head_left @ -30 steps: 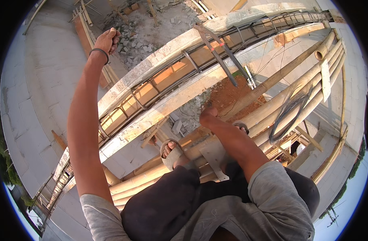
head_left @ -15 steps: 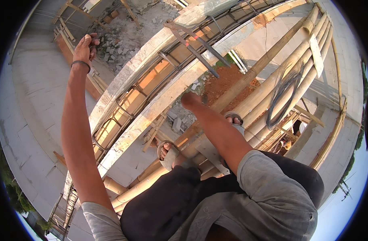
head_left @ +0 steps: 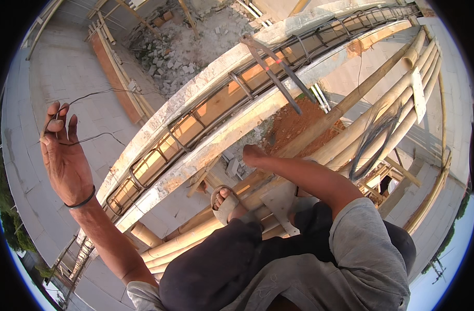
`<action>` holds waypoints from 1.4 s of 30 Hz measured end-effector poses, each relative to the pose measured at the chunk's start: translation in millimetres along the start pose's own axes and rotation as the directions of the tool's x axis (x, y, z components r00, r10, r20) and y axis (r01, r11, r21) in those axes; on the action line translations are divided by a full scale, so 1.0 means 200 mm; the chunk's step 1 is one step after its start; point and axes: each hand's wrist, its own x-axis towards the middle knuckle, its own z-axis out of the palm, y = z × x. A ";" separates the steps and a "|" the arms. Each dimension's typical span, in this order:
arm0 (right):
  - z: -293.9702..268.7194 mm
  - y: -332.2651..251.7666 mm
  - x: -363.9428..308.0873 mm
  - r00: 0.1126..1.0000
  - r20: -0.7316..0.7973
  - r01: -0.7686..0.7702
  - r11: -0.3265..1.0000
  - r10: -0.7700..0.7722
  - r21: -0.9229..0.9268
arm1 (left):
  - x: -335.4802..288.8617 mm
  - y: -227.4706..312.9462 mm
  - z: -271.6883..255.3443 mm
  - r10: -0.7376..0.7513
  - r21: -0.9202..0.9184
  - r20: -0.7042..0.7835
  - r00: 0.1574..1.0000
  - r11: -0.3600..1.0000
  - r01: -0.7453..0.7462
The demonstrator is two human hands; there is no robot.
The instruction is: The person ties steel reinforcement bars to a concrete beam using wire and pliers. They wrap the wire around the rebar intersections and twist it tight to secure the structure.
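My left hand (head_left: 68,160) is raised at the left, its fingers bent around a thin dark wire (head_left: 99,93). The wire makes a loose loop, and its two strands trail rightward from the fingers toward the curved form. My right hand (head_left: 254,155) is low beside the form's near board (head_left: 237,124), above the bamboo poles; its fingers are hidden from view. Between the form's two sides lies a cage of steel bars (head_left: 177,137). Across the form rests a long-handled cutter-like tool (head_left: 281,88) with red bands, touched by neither hand.
My sandalled foot (head_left: 226,205) stands on bamboo poles (head_left: 325,155). A coil of dark wire (head_left: 366,147) lies on the poles at the right. Below are broken block rubble (head_left: 169,62), reddish soil (head_left: 304,124) and a reddish-brown plank (head_left: 112,72) by the block wall (head_left: 55,88).
My left hand has come back toward me and leftward, drawing out a wire loop that now shows. My right hand sits slightly lower in view. The whole view has shifted a little.
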 end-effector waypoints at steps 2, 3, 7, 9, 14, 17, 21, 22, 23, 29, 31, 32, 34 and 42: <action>-0.10 -0.05 -0.28 0.999 0.043 0.021 0.998 -0.019 -0.053 | -0.17 0.06 0.10 0.059 -0.083 0.199 0.978 0.996 -0.043; -0.16 -0.07 -0.40 0.996 0.078 0.046 0.997 -0.040 -0.068 | -0.26 0.09 0.17 -0.011 -0.076 0.238 0.971 0.997 0.030; -0.39 -0.15 -0.78 0.942 0.291 0.196 0.978 -0.169 -0.065 | -0.62 0.11 0.48 -0.147 0.145 0.432 0.890 0.985 0.092; -0.46 -0.21 -0.90 0.947 0.178 0.248 0.961 -0.267 0.123 | -0.75 0.05 0.57 -0.161 0.156 0.535 0.830 0.984 0.090; -0.64 -0.33 -0.91 0.978 0.154 -0.062 0.507 -0.142 0.860 | -0.99 -0.21 0.68 -0.377 0.227 0.767 0.519 0.916 0.330; -0.68 -0.39 -0.83 0.948 0.236 -0.101 0.498 -0.215 0.861 | -1.09 -0.35 0.77 -0.456 0.509 0.727 0.513 0.860 0.042; -0.64 -0.43 -0.84 0.924 -0.094 0.352 0.730 -0.370 0.586 | -1.04 -0.35 0.81 -0.507 0.678 0.704 0.498 0.689 -0.258; -0.64 -0.42 -0.85 0.920 -0.068 0.357 0.751 -0.387 0.555 | -0.99 -0.32 0.79 -0.532 0.681 0.724 0.438 0.653 -0.332; -0.64 -0.42 -0.86 0.912 -0.065 0.379 0.770 -0.405 0.514 | -0.91 -0.27 0.73 -0.545 0.670 0.730 0.412 0.691 -0.273; -0.58 -0.48 -0.90 0.886 -0.196 0.462 0.777 -0.419 0.427 | -0.29 -0.41 0.61 -0.443 0.925 0.046 0.895 0.358 0.129; -0.56 -0.50 -0.89 0.857 -0.253 0.515 0.768 -0.449 0.380 | -0.20 -0.54 0.64 -0.578 0.902 -0.007 0.816 0.349 0.255; -0.55 -0.50 -0.89 0.860 -0.240 0.509 0.784 -0.450 0.356 | -0.19 -0.59 0.66 -0.639 0.825 -0.043 0.768 0.411 0.388; -0.53 -0.48 -0.90 0.882 -0.197 0.472 0.795 -0.429 0.380 | -0.22 -0.66 0.66 -0.760 0.524 -0.070 0.646 0.524 0.672; -0.49 -0.13 -1.04 0.953 -0.196 0.284 0.905 -0.230 0.318 | 0.05 -0.73 0.41 -0.843 -0.227 -0.217 0.493 0.535 0.814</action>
